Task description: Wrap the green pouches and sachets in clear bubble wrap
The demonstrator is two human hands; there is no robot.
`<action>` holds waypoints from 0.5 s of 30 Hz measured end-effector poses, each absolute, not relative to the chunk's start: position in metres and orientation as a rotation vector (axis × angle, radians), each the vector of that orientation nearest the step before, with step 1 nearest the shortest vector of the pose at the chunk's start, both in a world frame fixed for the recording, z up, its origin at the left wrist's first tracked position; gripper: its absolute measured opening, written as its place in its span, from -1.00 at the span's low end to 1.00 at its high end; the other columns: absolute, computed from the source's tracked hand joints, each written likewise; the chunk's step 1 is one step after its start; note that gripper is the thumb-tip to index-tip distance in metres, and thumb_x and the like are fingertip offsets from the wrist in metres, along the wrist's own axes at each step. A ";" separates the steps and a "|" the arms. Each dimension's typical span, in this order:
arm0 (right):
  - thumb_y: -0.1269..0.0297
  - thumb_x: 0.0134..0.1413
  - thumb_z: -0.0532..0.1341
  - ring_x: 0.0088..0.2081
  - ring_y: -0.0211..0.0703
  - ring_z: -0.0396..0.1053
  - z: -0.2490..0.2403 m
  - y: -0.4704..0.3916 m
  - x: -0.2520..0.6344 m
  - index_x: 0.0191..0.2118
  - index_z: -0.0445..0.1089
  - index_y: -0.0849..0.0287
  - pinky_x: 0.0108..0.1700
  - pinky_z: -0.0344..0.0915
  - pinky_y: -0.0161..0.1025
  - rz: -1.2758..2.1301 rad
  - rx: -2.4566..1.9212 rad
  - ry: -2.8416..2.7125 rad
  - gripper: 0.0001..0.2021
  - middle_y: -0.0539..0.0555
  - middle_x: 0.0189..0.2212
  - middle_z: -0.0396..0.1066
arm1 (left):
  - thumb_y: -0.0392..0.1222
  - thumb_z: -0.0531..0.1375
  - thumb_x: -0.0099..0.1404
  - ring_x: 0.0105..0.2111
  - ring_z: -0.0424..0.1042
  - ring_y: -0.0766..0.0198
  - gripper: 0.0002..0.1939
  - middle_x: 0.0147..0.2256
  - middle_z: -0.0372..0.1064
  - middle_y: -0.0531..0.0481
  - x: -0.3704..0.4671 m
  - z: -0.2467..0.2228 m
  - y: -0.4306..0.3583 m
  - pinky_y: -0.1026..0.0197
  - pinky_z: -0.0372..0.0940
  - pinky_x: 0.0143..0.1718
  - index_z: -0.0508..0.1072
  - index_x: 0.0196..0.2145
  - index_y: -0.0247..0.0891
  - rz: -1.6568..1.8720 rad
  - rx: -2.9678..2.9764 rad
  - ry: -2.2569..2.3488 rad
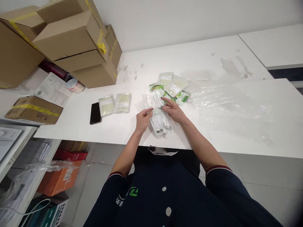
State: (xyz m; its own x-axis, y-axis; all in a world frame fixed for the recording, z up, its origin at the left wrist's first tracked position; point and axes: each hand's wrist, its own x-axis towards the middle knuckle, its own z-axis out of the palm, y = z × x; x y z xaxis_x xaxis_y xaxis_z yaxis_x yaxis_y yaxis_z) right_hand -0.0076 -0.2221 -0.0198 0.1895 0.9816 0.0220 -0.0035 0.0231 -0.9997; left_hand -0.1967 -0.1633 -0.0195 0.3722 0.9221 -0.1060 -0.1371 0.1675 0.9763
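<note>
Phone [95,113] lies left of the pouches [123,102] on the table [113,129].

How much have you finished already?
Two pale packets lie flat beside the phone, maybe done. The left hand and right hand are on a clear wrapper. Other pale packets and green pouches lie piled beyond it, maybe left; I can't tell for sure.

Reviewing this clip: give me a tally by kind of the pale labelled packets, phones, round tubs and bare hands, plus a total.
Pale labelled packets: 4
Black phone: 1
Round tub: 1
Bare hands, left hand and right hand: 2
Total: 8
</note>
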 end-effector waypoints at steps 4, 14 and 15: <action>0.10 -0.01 0.31 -0.33 -0.25 0.32 -0.016 -0.213 -0.009 0.09 0.44 0.02 -0.19 0.35 -0.18 1.083 -1.207 -1.046 -0.51 -0.04 -0.34 0.37 | -0.14 0.40 0.02 -0.43 0.43 0.34 -0.70 -0.43 0.52 0.04 -0.202 -0.012 -0.161 0.20 0.34 -0.27 0.62 -0.24 -0.24 0.915 1.177 0.879; 0.18 0.02 0.32 -0.33 -0.17 0.34 0.011 -0.220 -0.004 0.23 0.35 0.17 -0.17 0.33 -0.09 0.996 -1.530 -1.422 -0.39 0.08 -0.26 0.48 | -0.10 0.40 0.08 -0.38 0.41 0.29 -0.55 -0.40 0.47 0.04 -0.209 -0.010 -0.158 0.20 0.35 -0.28 0.57 -0.05 -0.21 0.944 1.366 0.847; 0.18 0.02 0.32 -0.33 -0.15 0.34 0.013 -0.220 -0.004 0.20 0.38 0.19 -0.18 0.33 -0.09 0.979 -1.572 -1.473 -0.42 0.08 -0.29 0.47 | -0.08 0.41 0.08 -0.40 0.40 0.29 -0.50 -0.43 0.45 0.06 -0.210 -0.009 -0.158 0.20 0.34 -0.30 0.55 -0.01 -0.20 0.941 1.377 0.845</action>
